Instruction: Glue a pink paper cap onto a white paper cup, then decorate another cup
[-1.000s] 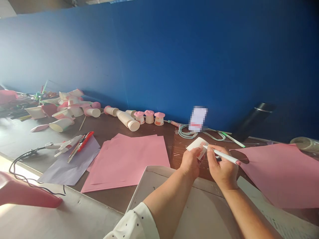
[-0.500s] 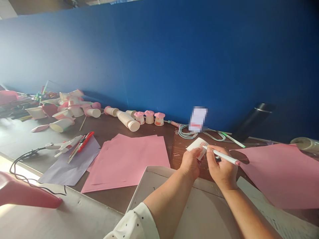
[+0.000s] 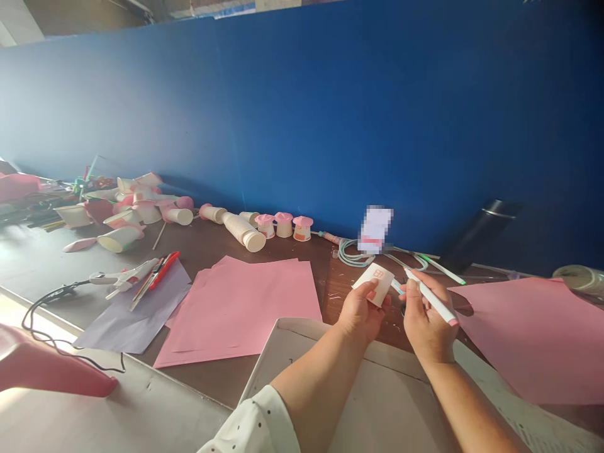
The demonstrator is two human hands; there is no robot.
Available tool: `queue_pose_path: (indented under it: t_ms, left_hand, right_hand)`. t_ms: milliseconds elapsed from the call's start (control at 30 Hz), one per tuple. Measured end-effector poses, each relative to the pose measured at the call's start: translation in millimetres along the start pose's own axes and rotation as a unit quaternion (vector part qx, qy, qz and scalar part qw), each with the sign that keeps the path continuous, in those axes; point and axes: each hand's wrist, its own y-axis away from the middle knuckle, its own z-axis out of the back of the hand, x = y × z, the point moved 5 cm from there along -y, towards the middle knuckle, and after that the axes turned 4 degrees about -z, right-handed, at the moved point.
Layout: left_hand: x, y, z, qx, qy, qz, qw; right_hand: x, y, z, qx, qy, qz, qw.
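Observation:
Between the thumb and fingers of my left hand [image 3: 361, 311] is a small white paper cup [image 3: 377, 286], tilted, with a window drawn on its side in reddish lines. Part of a second reddish mark shows beside my thumb. My right hand [image 3: 429, 321] grips a white marker [image 3: 434, 299] with a pink end, its tip pointing up and left, apart from the cup. Behind the hands a phone [image 3: 375, 229], blurred out, leans by the blue wall. Left of it stand small paper cups with pink roofs [image 3: 302, 228], some with drawn windows and doors.
Pink paper sheets [image 3: 255, 308] lie left of my arms, another pink sheet [image 3: 542, 340] to the right. A red cutter knife [image 3: 158, 277] and a glue gun [image 3: 127, 277] rest on grey paper. Stacked cups [image 3: 243, 233], a coiled cable [image 3: 353, 255] and a dark bottle [image 3: 491, 229] line the wall.
My right hand has drawn the marker away from the cup, to the right. The cup has turned a little in my left hand, so the drawn window shows fully.

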Motion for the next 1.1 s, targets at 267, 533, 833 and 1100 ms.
queue_pose_path:
  t_ms: [267,533,833,1100]
  left_hand:
    - [-2,4,-2.8,-0.002,0.005,0.001,1.000]
    - [3,6,-5.7,0.026,0.026,0.028,0.999]
    - [6,12,-10.1,0.042,0.038,0.062,0.996]
    - [14,10,-8.2,0.053,0.000,0.044,0.998]
  right_hand:
    - [-19,-6,-3,0.015,0.023,-0.074,0.997]
    - [-48,-5,-9,0.053,-0.019,-0.186,0.981]
    - [-54,4,-33,0.124,-0.287,-0.296,0.902]
    - [-46,6,-26,0.111,-0.255,-0.324,0.904]
